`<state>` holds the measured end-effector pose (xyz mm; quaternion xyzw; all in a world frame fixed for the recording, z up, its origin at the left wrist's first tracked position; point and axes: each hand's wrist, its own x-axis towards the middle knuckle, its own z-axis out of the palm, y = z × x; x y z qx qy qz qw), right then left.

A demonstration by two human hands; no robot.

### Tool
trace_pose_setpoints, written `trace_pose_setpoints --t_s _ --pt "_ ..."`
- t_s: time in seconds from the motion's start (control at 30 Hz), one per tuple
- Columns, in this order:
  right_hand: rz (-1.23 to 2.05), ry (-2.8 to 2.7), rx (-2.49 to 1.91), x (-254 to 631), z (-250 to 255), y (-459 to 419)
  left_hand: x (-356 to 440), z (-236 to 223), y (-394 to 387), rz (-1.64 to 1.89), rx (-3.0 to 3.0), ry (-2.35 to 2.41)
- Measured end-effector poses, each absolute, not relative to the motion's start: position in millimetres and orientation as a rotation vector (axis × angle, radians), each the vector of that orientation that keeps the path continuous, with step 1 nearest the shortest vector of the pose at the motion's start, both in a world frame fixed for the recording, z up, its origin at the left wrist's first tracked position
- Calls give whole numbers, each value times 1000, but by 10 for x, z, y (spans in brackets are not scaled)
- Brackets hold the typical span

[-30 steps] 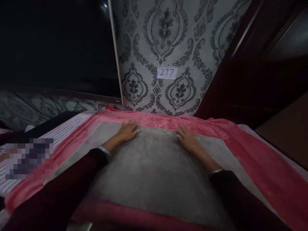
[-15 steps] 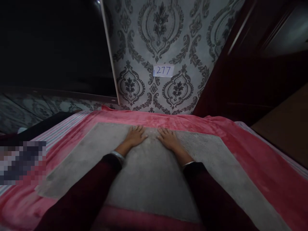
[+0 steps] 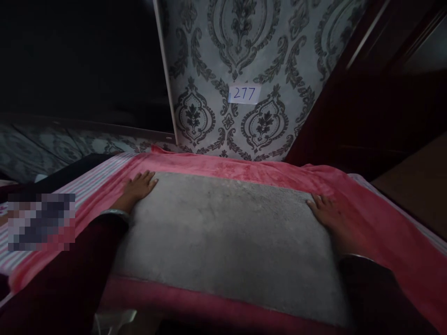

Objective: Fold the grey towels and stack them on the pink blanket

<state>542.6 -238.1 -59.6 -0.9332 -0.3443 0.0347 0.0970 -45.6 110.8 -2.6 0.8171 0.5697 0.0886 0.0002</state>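
A grey, rectangular mat-like cloth [image 3: 226,232] lies flat on a pink, plush blanket [image 3: 209,160]. At its far left corner rests my left hand [image 3: 139,186], palm down with fingers spread. My right hand [image 3: 324,211] lies at the far right corner, fingers stretched out and partly over the pink blanket. Neither hand grips anything. My forearms cover parts of the left and right sides of the grey cloth.
Striped fabric [image 3: 99,179] shows beneath the blanket on the left. Behind stand a large dark screen [image 3: 84,65] and a patterned wall with a paper label [image 3: 244,94] marked 277. Dark red furniture [image 3: 377,102] is at right. A blurred pixel patch covers the left edge.
Both hands have slid apart from the middle of the grey cloth's far edge, the left one to the left corner and the right one to the right corner. The view has shifted slightly.
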Motion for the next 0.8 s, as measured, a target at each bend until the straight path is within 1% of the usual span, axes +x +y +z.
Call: trace_pose_setpoints --t_s 0.13,0.2,0.27,0.33,0.47,0.57,0.67,0.8 --pt "172 -975 -2812 5253 -392 -2356 -412 1 1027 256 2533 1879" --pt "140 -1012 -2840 5033 -280 -2322 -279 31 928 199 2508 1933" --pt "67 -1182 -2808 4668 -201 -2245 -27 43 725 97 2526 1923" --pt "21 -1429 -2688 4177 -170 -2125 306 16 398 61 2696 1659" --pt "55 -1834 -2407 3162 -238 -1896 893 -142 -409 9 2896 939" --pt "50 -1965 -2312 2707 -308 -1865 1041 -266 -808 61 2915 839" --pt "31 -1974 -2323 2609 -326 -1952 950 -317 -914 112 2927 904" --pt "14 -1894 -2430 2856 -341 -2227 552 -286 -831 58 2881 1083"
